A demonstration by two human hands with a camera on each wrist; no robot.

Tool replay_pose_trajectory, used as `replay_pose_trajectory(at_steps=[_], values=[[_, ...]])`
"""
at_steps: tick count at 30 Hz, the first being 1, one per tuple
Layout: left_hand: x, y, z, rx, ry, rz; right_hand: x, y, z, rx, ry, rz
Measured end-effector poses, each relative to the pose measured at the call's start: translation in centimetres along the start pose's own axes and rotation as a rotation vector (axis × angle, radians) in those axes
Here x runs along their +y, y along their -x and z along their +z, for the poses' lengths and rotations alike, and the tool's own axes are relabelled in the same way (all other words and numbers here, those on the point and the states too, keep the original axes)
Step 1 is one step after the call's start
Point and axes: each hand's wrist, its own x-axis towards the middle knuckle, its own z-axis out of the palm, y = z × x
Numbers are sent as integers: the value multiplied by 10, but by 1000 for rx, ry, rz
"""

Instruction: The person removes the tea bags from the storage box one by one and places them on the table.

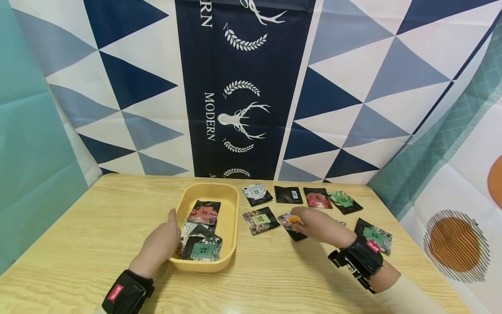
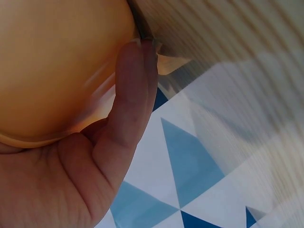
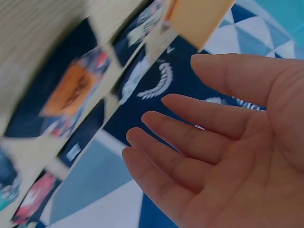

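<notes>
On the dark band (image 1: 245, 72) of the cloth (image 1: 129, 80) the word "MODERN" (image 1: 210, 116) stands sideways in white, with "RN" (image 1: 205, 13) from a cut-off word above it, while the red tags (image 1: 115, 292) on the wrist straps (image 1: 134, 285) and the labels (image 1: 260, 219) on the packets (image 1: 287, 195) are too small for sure reading.

Your tray (image 1: 227, 218) looks like smooth plastic with a soft gloss; your packets (image 1: 260, 220) look like faintly shiny film. Your worktop (image 1: 266, 279) shows wood grain with a light sheen, your backdrop (image 1: 211, 61) creased, matt cloth.
</notes>
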Motion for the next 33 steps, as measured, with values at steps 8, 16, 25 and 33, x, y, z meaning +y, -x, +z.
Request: replay_pose_trajectory(at_steps=[8, 16, 25, 33], values=[[1, 0, -2, 15, -30, 15, -26, -17, 3, 23, 65, -70], [0, -1, -3, 23, -36, 26, -64, -37, 6, 90, 180, -226], [-1, -1, -1, 14, -12, 13, -101, -56, 16, 79, 191, -353], [-2, -2, 1, 44, -32, 31, -124, -72, 34, 25, 205, -353]])
